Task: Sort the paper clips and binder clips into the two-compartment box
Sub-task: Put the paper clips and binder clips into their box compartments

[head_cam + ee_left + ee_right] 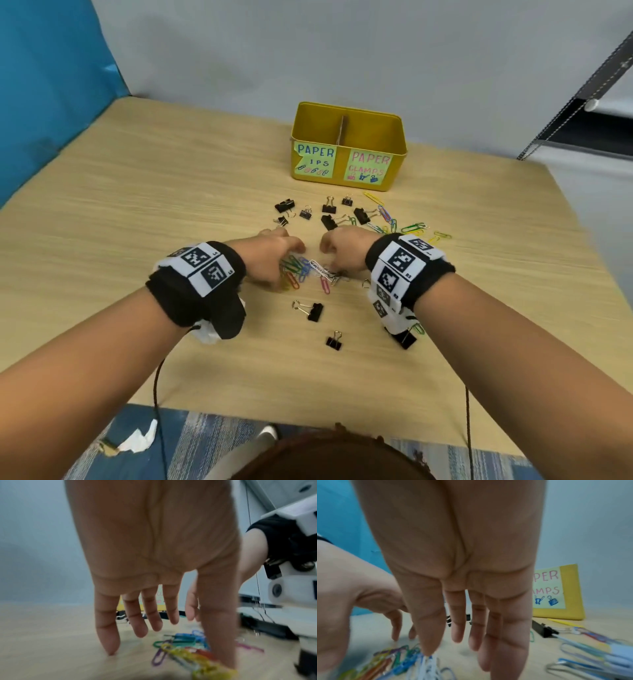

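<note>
now, both hands over the clip pile

head view: mid-frame, the left hand (274, 255) and right hand (342, 251) hang over a heap of coloured paper clips (305, 270) on the table (137, 222). black binder clips (327, 219) lie scattered above the hands and below them. the yellow box (349, 145) stands at upper centre, well apart, left compartment labelled for paper clips, right for clamps.

left wrist view: left fingers (107, 628) are straight and spread, holding nothing; the little fingertip seems to touch the wood, the thumb meets the pile at lower right.

right wrist view: right fingers (457, 622) hang loose and empty, the thumb tip at the white clips (428, 665) at bottom centre.

likely handling: paper clips are light, thin, slippery and prone to tangle, so rake them together and pinch a bunch. binder clips are stiff; take them by the black body.
</note>
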